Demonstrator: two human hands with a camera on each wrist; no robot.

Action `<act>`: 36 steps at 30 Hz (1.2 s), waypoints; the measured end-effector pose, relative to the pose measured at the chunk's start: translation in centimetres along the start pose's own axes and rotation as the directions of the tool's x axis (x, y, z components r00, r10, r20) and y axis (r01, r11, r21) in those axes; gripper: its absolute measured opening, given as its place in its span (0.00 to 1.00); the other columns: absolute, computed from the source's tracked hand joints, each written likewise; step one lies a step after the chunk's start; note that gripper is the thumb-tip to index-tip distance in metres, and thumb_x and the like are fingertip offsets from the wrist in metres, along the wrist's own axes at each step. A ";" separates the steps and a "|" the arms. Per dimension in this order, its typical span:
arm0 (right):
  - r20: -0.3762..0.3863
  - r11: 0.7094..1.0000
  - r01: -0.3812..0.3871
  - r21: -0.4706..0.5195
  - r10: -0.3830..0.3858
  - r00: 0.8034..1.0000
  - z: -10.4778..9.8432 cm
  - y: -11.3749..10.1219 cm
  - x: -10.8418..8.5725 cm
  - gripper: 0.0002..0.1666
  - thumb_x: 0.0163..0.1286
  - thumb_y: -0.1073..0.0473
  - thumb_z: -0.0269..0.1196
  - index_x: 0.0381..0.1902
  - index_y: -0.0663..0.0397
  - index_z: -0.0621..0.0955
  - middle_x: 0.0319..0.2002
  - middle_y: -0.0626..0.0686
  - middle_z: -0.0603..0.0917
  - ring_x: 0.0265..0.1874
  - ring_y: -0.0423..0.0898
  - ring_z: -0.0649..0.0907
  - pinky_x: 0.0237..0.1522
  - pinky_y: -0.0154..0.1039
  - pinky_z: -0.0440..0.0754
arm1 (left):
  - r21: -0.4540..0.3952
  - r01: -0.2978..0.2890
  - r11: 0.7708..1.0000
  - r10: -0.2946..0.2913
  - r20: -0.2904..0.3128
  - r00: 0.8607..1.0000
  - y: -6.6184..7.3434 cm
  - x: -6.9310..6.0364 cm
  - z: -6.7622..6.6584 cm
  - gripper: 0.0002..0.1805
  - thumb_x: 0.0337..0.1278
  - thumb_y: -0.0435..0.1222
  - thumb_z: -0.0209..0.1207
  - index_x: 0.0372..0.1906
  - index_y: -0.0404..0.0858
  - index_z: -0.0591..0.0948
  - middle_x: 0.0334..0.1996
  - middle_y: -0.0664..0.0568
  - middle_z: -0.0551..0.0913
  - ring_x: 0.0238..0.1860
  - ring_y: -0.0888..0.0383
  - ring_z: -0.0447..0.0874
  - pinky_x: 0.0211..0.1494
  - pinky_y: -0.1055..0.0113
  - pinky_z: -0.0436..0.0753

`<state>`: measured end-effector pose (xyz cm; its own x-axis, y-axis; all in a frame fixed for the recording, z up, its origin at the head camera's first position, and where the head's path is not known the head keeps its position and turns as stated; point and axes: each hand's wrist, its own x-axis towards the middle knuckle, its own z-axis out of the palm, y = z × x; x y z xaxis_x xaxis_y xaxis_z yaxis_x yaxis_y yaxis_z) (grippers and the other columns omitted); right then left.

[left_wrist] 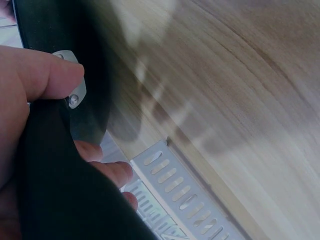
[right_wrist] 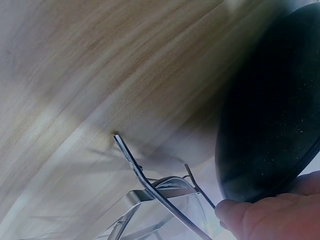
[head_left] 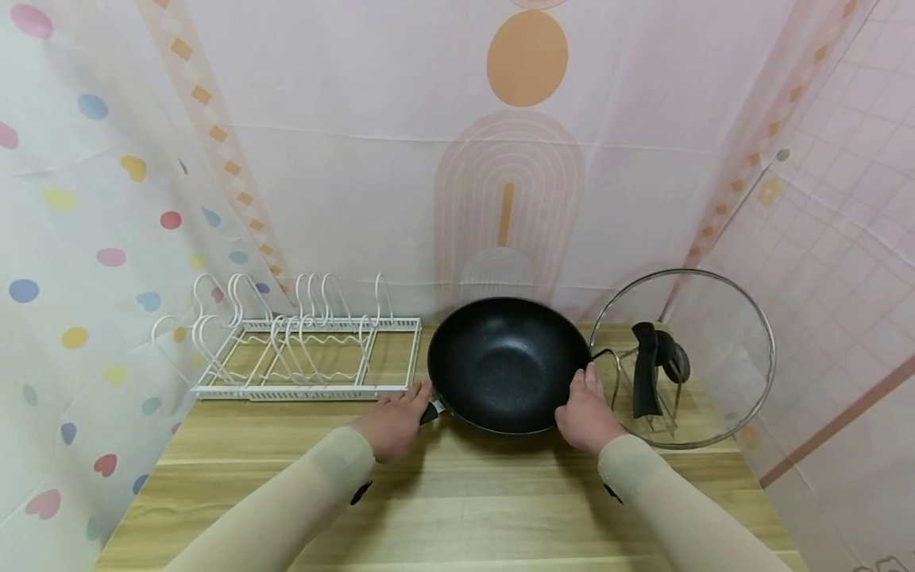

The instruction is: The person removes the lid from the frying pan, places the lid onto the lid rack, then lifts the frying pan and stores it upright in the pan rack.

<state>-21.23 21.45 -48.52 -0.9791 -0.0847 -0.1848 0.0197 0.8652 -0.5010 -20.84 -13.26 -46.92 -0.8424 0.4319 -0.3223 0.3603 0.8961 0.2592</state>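
Note:
A black wok (head_left: 509,365) is in the middle of the head view, its dark inside facing up. My left hand (head_left: 396,421) grips its black handle (left_wrist: 65,165) close to the bowl. In the left wrist view, the thumb (left_wrist: 55,77) lies over the metal bracket and the fingers show past the handle's far side. At the opposite side, my right hand (head_left: 589,413) holds the wok's rim. The right wrist view shows the fingers (right_wrist: 280,215) at the rim beside the dark outer wall; part of this hold is hidden.
A white wire rack (head_left: 307,392) with upright loops stands to the left. On the right, a glass lid (head_left: 722,349) with a metal rim and black handle leans upright in a metal stand (right_wrist: 150,187), close to my right hand. The wooden table (head_left: 472,508) backs onto patterned curtains.

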 end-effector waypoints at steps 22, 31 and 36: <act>-0.018 0.999 -0.030 -0.034 0.030 0.999 0.0 -1.6 -1.1 0.46 0.82 0.56 0.53 0.78 0.84 0.45 0.80 0.79 0.33 0.82 0.74 0.39 0.81 0.66 0.53 | 0.020 0.003 1.000 -0.003 -0.013 1.000 0.7 -0.6 0.3 0.38 0.81 0.38 0.51 0.85 0.34 0.48 0.85 0.38 0.51 0.83 0.35 0.55 0.84 0.39 0.58; 0.005 0.999 -0.033 -0.030 0.033 0.999 0.2 -1.2 -0.9 0.46 0.82 0.55 0.51 0.78 0.83 0.44 0.80 0.78 0.30 0.82 0.73 0.36 0.81 0.65 0.52 | 0.041 -0.019 0.999 0.019 -0.014 1.000 1.0 -1.4 0.0 0.37 0.81 0.38 0.50 0.84 0.34 0.52 0.84 0.37 0.53 0.82 0.32 0.56 0.82 0.37 0.59; 0.000 0.999 -0.023 -0.033 0.023 1.000 0.3 -1.1 -0.7 0.46 0.81 0.56 0.51 0.78 0.84 0.45 0.80 0.79 0.31 0.82 0.74 0.36 0.81 0.66 0.53 | 0.066 -0.043 0.997 0.044 -0.015 0.999 1.1 -1.8 -0.5 0.36 0.80 0.38 0.52 0.83 0.32 0.56 0.83 0.36 0.56 0.80 0.31 0.60 0.82 0.37 0.61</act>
<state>-20.47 20.41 -48.08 -0.9783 -0.0647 -0.1967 0.0357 0.8830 -0.4680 -19.17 -13.13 -45.62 -0.8316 0.4697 -0.2965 0.4220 0.8813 0.2127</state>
